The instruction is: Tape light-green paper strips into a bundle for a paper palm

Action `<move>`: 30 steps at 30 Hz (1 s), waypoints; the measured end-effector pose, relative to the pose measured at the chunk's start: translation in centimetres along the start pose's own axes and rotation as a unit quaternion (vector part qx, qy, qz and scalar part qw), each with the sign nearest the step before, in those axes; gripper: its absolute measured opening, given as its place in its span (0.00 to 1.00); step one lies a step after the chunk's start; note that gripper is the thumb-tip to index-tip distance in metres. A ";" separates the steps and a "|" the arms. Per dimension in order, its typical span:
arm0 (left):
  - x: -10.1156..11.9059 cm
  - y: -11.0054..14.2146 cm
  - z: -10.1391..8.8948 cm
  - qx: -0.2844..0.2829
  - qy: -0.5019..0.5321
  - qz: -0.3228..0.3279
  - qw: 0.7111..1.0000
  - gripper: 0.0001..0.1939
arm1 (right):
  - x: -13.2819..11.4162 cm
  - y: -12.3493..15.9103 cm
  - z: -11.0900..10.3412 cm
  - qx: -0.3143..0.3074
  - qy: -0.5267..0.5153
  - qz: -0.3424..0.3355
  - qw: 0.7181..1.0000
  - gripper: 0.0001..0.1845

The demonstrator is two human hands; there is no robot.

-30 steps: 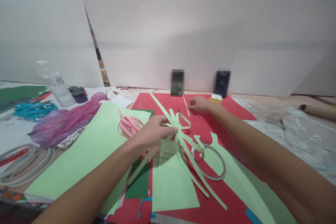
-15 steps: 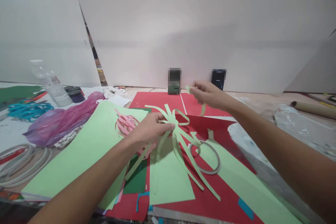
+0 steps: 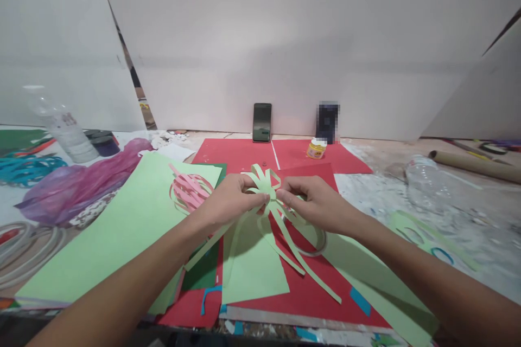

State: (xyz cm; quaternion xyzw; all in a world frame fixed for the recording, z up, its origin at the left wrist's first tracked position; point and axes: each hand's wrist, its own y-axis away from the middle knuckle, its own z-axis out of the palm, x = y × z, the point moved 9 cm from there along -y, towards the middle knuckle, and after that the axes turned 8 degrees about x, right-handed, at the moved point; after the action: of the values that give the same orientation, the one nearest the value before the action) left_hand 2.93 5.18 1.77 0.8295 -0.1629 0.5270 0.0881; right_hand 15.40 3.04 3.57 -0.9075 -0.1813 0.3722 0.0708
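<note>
A bunch of light green paper strips (image 3: 266, 187) is gathered at one point, with loops standing up and long ends trailing toward me over red paper (image 3: 301, 173). My left hand (image 3: 228, 203) pinches the gathered middle from the left. My right hand (image 3: 315, 203) pinches the same spot from the right, fingertips almost meeting the left's. A pink looped paper shape (image 3: 189, 192) lies just left of my left hand on a large green sheet (image 3: 118, 227). A tape ring (image 3: 315, 244) is partly hidden under my right hand.
A small yellow jar (image 3: 316, 148) and two phones (image 3: 262, 122) stand at the back against white boards. A clear bottle (image 3: 431, 179) lies at the right, a cardboard tube (image 3: 476, 165) beyond it. Another bottle (image 3: 61, 124), purple plastic (image 3: 77, 181) and wire rings (image 3: 24, 252) sit at the left.
My right hand came back from the far side of the red paper with a strip and now pinches the strip bunch beside my left hand. The camera view shifted right.
</note>
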 end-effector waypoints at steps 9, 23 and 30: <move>0.4 0.0 0.3 -0.015 0.032 0.010 0.999 0.09 | -0.1 0.1 0.4 0.010 0.003 0.003 1.000 0.17; 0.4 0.1 0.5 -0.024 0.032 0.011 0.999 0.09 | -0.2 0.1 0.4 0.025 0.006 0.013 1.000 0.16; 0.4 0.2 1.0 -0.036 0.105 0.011 0.994 0.08 | -0.4 0.3 0.7 0.014 0.010 0.001 1.000 0.17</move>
State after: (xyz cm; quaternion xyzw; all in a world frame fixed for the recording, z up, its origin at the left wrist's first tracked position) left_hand 3.87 4.63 1.74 0.7640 -0.1808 0.6058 0.1290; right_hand 14.73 2.61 3.23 -0.9104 -0.1748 0.3652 0.0847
